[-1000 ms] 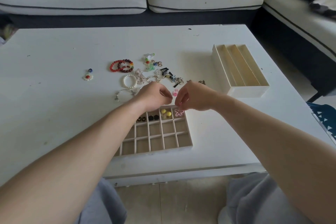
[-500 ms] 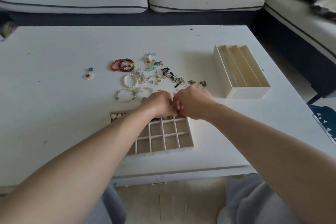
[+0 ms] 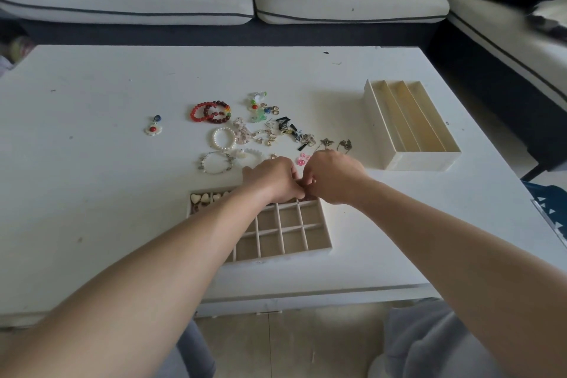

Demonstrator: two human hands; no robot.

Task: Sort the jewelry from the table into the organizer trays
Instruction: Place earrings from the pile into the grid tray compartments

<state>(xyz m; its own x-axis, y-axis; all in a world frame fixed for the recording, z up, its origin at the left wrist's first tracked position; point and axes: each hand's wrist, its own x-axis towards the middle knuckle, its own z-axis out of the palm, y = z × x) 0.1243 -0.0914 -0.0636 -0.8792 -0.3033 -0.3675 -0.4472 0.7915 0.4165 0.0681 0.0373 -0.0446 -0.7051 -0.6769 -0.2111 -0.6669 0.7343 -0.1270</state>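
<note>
From the head camera, a white surface [image 3: 92, 193] carries the jewelry in a loose scatter at its middle. It includes two red bead bracelets [image 3: 210, 112] that overlap, a pearl bracelet [image 3: 224, 138] nearer, and a thin silver charm bracelet [image 3: 214, 163] nearer again. To their right lies a tangle of small earrings [image 3: 285, 132] in gold, black and silver, with a green glass charm [image 3: 257, 107] at its far side. A flower pendant [image 3: 153, 127] with a red centre and a blue bead lies apart on the left. A small pink piece [image 3: 302, 159] sits just beyond the knuckles.

The grid tray [image 3: 290, 218], beige with many small square compartments, stands near the front edge. Heart-shaped pieces [image 3: 199, 198] fill its far-left compartments. A long cream tray [image 3: 420, 159] with three channels stands well apart on the right.

The left hand [image 3: 273, 178] and right hand [image 3: 333, 178] meet over the grid tray's far edge with their fingers curled inward and touching. I cannot tell whether either hand grasps anything, because the backs of the hands hide it.
</note>
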